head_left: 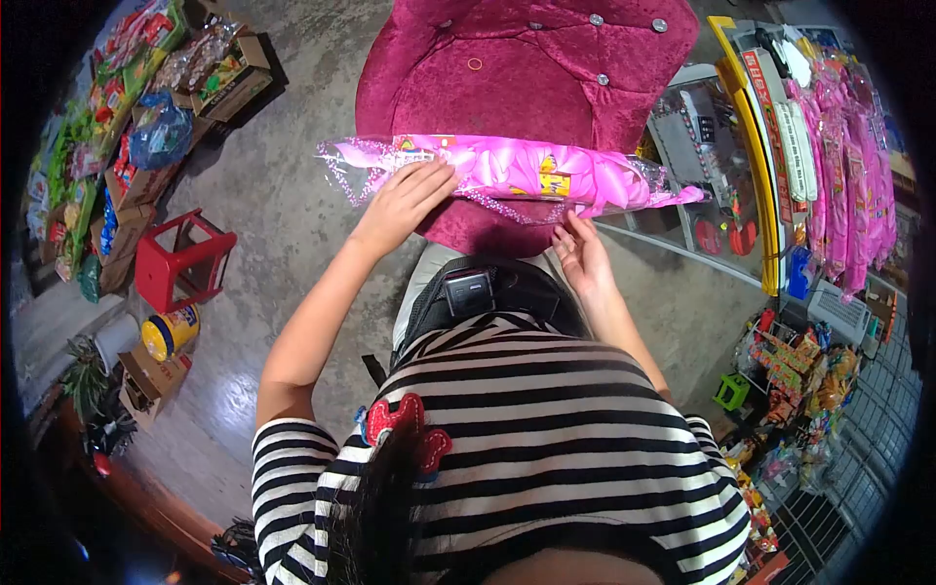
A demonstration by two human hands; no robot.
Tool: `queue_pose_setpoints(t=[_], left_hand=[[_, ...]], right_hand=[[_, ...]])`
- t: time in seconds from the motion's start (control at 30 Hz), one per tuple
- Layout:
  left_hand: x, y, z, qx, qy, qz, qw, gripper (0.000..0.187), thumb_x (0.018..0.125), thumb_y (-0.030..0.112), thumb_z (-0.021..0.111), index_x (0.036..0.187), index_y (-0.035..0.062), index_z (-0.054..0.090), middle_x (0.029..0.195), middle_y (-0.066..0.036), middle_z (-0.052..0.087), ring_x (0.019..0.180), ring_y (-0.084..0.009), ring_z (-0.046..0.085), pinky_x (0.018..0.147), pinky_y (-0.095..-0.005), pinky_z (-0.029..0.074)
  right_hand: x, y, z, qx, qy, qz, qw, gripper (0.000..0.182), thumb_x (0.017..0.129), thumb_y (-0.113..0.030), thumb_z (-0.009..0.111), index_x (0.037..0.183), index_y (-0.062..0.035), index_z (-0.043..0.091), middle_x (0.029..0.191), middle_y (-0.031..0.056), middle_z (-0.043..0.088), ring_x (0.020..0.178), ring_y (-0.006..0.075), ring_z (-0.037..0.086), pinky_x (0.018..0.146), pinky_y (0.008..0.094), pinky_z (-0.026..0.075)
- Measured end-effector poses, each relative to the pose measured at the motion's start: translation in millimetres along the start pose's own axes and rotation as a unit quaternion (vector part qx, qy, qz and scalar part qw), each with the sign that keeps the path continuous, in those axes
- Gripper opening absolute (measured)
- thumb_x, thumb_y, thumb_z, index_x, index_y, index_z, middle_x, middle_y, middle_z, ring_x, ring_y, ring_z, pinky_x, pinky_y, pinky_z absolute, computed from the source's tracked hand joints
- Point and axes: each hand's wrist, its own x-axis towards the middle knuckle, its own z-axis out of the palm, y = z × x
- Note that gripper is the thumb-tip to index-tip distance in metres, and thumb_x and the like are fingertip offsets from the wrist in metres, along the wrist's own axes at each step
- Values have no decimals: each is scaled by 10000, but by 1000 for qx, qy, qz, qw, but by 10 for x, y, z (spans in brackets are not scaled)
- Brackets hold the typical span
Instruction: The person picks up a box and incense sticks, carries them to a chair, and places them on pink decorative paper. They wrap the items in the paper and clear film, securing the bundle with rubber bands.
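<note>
A long pink item in a clear plastic wrapper (502, 168), with yellow labels on it, lies crosswise over the seat of a magenta velvet chair (468, 102). What kind of item it is, I cannot make out. My left hand (408, 200) rests flat on the left part of this package, fingers stretched out and side by side. Near the package's lower edge, right of the middle, is my right hand (582, 255). Its fingers are slightly bent and apart, with the tips at the wrapper's edge. A small yellow ring (475, 64) lies on the chair.
Similar pink packages (838, 175) hang at the right beside a yellow-edged glass case (746, 166). A red stool (185, 261) and a yellow tub (171, 331) stand on the left floor, near boxes of bagged goods (229, 83). A small green stool (731, 392) is at lower right.
</note>
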Motion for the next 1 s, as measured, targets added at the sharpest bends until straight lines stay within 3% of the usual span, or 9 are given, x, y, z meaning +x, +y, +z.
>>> queue_pose_setpoints(t=[0.17,0.23,0.4,0.53,0.67,0.73,0.87,0.97,1.0], left_hand=[[61,53,-3,36,9,16,999,433,819,142,519,1238,203,611,1211,-87,592,1176,-240,541,1008,-428,394],[46,79,89,50,4,10,999,401,813,147,534,1202,193,618,1237,-82,583,1181,-237,535,994,-442,390],[217,216,86,42,-22,-18,999,272,803,156,579,1073,147,604,1370,-38,516,1221,-226,501,952,-497,375],[227,236,120,39,-9,-35,999,327,827,146,573,1151,174,610,1312,-31,554,1172,-202,532,971,-491,363],[314,276,52,55,-2,-20,998,434,807,117,577,1229,219,600,1218,-37,589,1118,-205,550,999,-490,356],[351,179,73,37,-25,16,999,498,794,94,568,1269,241,588,1141,-61,597,1083,-214,554,1046,-519,330],[352,143,133,-15,-44,13,999,442,812,92,540,1242,185,589,1239,-88,552,1169,-254,512,1101,-567,260],[366,195,159,-7,-14,15,1000,394,830,101,532,1216,168,584,1363,-64,494,1268,-269,453,1095,-576,259],[347,187,191,-13,-26,8,1000,359,845,111,525,1197,164,578,1435,-41,442,1329,-274,403,1089,-590,250]], right_hand=[[208,-29,-221,33,-28,21,999,181,913,-182,626,1076,-103,628,974,23,650,892,183,615,782,320,492],[109,-34,-170,75,-37,11,996,177,893,-121,617,1066,-88,607,1023,13,634,974,169,588,908,351,455],[15,5,-219,144,-132,35,980,183,897,-90,546,1068,-59,603,1025,52,673,952,183,619,891,344,471],[128,91,-407,225,-270,72,933,275,912,-134,533,1169,-45,572,997,69,680,845,161,593,706,313,433],[-50,82,-381,208,-185,34,960,250,921,-143,533,1153,-60,573,1022,76,663,830,166,587,697,332,440],[-87,45,-431,215,-322,54,921,230,938,-171,547,1148,-79,565,1121,80,626,937,221,603,784,379,474],[-230,-5,-521,74,-170,-58,981,363,943,-235,586,1272,-107,502,1267,87,560,1186,305,529,966,450,448],[-202,-56,-656,-16,-158,-93,983,392,944,-223,585,1307,-112,486,1293,97,546,1202,280,517,971,446,451],[-216,-73,-693,2,-154,-61,986,331,940,-178,592,1252,-109,508,1185,83,600,1095,245,585,910,418,498]])
